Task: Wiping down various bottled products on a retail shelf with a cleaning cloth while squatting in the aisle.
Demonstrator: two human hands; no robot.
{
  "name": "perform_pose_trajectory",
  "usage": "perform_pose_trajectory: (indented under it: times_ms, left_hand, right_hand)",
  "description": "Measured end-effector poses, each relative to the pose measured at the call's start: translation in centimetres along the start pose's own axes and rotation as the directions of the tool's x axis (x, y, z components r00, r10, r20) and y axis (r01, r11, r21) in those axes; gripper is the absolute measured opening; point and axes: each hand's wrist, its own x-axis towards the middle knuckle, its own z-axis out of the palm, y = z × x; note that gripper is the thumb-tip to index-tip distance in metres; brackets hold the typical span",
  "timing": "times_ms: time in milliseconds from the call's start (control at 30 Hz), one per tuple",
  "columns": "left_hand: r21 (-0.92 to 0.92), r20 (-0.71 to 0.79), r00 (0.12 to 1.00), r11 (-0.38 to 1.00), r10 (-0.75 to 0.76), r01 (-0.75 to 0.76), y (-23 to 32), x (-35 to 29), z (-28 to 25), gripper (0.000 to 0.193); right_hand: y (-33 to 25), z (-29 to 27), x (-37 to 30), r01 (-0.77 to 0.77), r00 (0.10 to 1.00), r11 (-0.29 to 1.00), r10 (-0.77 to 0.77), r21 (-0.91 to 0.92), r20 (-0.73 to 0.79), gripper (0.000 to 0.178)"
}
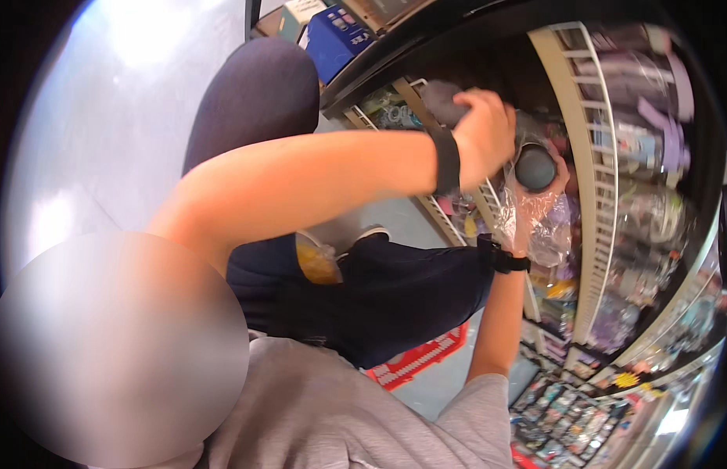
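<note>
In my right hand (557, 173) is an upright container with a dark grey round top (536, 167), which I cannot name more exactly. Clear plastic wrapping (508, 207) crinkles around it and over my fingers. My left hand (488, 137), with a black band at its wrist, is bent beside it. Its curled fingertips meet a blurred grey rounded object (443, 102) at the shelf. Motion blur hides that object's kind, and my left palm is out of sight.
White wire-fronted shelves (602, 180) of plastic-wrapped goods rise on the right. A blue box (333, 41) stands at the top beside a dark shelf edge. A red plastic crate (422, 356) is on the floor below my bent leg. Small packaged items (567, 414) hang at lower right.
</note>
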Motion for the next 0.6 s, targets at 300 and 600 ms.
perform_pose_trajectory:
  times_ms: [300,600]
  left_hand:
    - [-0.189,0.458,0.859,0.969,0.229,-0.158,4.5,-5.3,0.7,0.036]
    - [-0.624,0.390,0.591,0.675,0.706,-0.395,3.7,-4.2,-1.1,0.031]
  right_hand:
    - [9.5,5.3,7.4,0.146,0.989,0.935,-0.136,-0.323,0.054,0.076]
    - [17.8,3.5,16.1,-0.705,0.694,0.703,0.711,0.093,-0.111,0.058]
